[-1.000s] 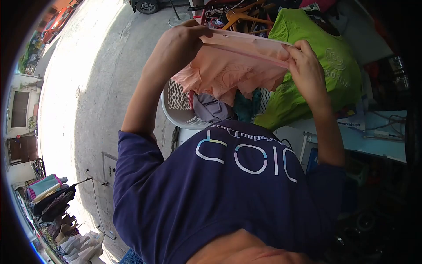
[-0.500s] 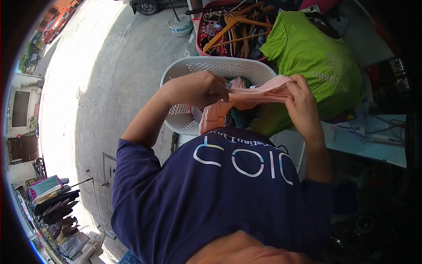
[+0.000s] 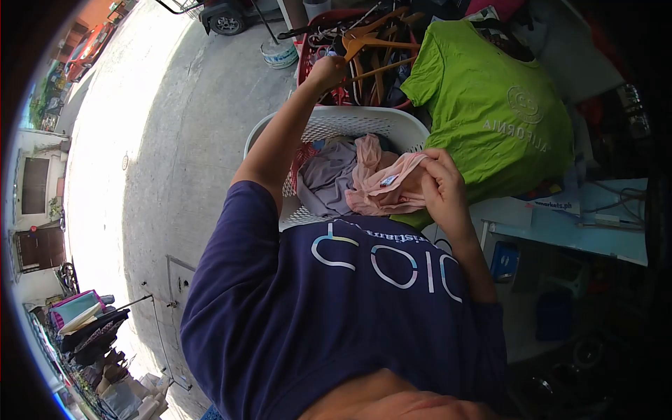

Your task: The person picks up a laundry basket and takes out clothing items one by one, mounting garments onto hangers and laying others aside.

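In the head view my right hand pinches the edge of a pink garment with a small label showing near its edge. The garment hangs over the white laundry basket. Beneath it lies a greyish-purple cloth, among other clothes. My left arm reaches across the basket to the red basket of hangers behind. There my left hand is closed at the end of an orange-brown wooden hanger; its fingertips are partly hidden.
A bright green T-shirt is spread at the right of the baskets. The red basket holds several hangers. A light blue surface with cables is farther right. A round weighted pole base stands on the concrete ground, behind and left.
My left hand has let go of the pink garment and moved up to the hangers. My right hand keeps the garment, now lower and hanging loosely.
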`<state>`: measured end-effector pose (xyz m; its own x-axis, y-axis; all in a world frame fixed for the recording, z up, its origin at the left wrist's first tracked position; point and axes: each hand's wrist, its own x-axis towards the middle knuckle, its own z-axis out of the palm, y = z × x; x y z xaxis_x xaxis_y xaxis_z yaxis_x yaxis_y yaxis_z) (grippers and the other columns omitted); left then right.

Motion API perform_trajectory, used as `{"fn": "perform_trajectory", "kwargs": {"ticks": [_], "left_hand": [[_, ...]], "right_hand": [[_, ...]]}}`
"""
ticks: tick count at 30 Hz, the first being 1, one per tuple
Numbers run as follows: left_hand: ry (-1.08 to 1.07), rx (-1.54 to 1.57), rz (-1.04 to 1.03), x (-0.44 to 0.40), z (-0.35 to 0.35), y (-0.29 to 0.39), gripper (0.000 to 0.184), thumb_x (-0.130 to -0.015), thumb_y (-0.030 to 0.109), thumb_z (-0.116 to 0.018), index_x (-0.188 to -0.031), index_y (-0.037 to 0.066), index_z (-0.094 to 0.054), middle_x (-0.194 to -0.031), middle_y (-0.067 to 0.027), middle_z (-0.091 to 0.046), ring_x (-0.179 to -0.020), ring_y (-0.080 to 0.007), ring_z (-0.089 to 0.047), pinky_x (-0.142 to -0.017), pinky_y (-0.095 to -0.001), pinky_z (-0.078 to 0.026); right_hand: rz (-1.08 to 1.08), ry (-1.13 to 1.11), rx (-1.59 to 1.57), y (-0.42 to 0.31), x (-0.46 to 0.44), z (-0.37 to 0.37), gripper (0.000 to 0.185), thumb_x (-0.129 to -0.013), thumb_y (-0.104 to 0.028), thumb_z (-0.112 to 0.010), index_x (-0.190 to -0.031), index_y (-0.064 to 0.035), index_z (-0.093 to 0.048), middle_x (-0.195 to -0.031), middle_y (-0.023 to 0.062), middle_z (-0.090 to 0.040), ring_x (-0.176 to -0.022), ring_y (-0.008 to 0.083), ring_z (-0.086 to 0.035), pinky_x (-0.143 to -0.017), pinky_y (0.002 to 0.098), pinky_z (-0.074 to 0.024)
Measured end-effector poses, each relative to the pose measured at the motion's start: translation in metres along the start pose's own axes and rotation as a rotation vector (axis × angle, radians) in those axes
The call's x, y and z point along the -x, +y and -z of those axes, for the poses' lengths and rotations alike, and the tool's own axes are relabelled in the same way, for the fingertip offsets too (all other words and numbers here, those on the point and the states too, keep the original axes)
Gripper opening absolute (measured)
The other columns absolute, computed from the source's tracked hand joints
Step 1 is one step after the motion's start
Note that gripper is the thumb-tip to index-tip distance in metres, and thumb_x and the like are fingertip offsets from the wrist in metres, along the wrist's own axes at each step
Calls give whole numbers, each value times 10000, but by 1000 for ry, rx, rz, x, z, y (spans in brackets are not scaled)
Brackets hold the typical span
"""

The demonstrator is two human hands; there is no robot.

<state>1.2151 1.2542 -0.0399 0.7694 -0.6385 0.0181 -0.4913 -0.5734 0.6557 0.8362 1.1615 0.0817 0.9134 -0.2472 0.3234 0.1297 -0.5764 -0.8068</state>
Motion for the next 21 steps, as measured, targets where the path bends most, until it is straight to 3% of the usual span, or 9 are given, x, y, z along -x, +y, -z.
{"fn": "perform_trajectory", "kwargs": {"ticks": [4, 7, 10, 14, 17, 21], "left_hand": [[-5, 61, 14, 22, 18, 3, 240, -881, 223, -546, -1051, 103, -665, -776, -126, -671, -660, -216, -664, -601, -337, -516], [-137, 159, 57, 33, 40, -6, 249, -919, 251, -517, -1033, 80, -658, -762, -90, -671, -634, -179, -646, -576, -325, -507], [-182, 75, -17, 32, 48, -15, 273, -942, 256, -490, -1073, 79, -652, -750, -68, -660, -612, -162, -621, -571, -325, -497], [-218, -37, -98, 40, 62, -11, 263, -934, 225, -486, -1093, 100, -653, -769, -82, -665, -640, -172, -623, -601, -339, -492], [-260, -93, -68, 45, 71, -12, 334, -954, 243, -512, -1251, 117, -599, -792, -48, -663, -658, -113, -601, -615, -289, -500], [-76, -80, -130, 33, 48, -40, 310, -957, 238, -500, -1231, 139, -606, -783, -70, -669, -676, -130, -626, -623, -308, -505]], "right_hand": [[-41, -1, 17, 16, 2, 3, 233, -820, 80, -481, -1026, 78, -588, -1040, 163, -550, -860, 271, -610, -751, 311, -486], [-34, -32, 62, 16, -3, 0, 199, -865, 58, -495, -1045, 72, -580, -1055, 129, -537, -931, 203, -576, -776, 259, -458], [-117, -97, -25, 14, -9, -10, 194, -866, 45, -510, -1045, 71, -580, -1060, 135, -530, -938, 224, -575, -786, 276, -457], [-25, -124, 18, 16, -13, -21, 191, -853, 38, -522, -1032, 63, -583, -1050, 141, -526, -918, 246, -584, -770, 293, -469], [-6, -118, 25, 17, -11, -24, 181, -837, 29, -531, -1007, 51, -588, -1030, 146, -527, -886, 271, -595, -748, 313, -489], [-35, -125, 2, 22, -8, -23, 178, -839, 22, -534, -1007, 46, -590, -1031, 146, -525, -894, 272, -592, -745, 314, -491]]}}
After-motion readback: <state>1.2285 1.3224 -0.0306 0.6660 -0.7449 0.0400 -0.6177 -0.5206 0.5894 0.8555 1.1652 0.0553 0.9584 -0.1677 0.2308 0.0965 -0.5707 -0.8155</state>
